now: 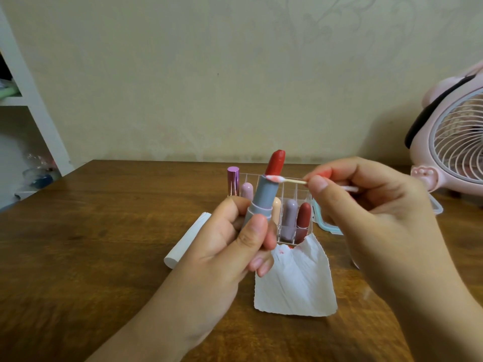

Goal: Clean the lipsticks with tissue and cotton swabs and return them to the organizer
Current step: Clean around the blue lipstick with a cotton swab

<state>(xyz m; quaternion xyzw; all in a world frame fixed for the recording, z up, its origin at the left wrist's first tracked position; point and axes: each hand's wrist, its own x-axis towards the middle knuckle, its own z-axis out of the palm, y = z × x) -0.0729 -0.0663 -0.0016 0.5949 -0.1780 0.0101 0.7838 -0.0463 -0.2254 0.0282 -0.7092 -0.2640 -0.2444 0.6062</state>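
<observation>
A single head-worn view is given, aimed forward and slightly down across the wooden table [109, 231] toward the wall at 12 o'clock; both hands are seen close (lower frame), the pink fan [452, 142] at 3 o'clock.

You have nothing to read here: no text, label, brand or number shows on anything near your fingers [257, 226].

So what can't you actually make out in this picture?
- Head view: the fan is cut off by the right edge.
- The clear organizer is partly hidden behind the left hand and the grey lipstick.
- The blue-rimmed container sits mostly behind the right hand.
- Shelf contents are blurred.
</observation>
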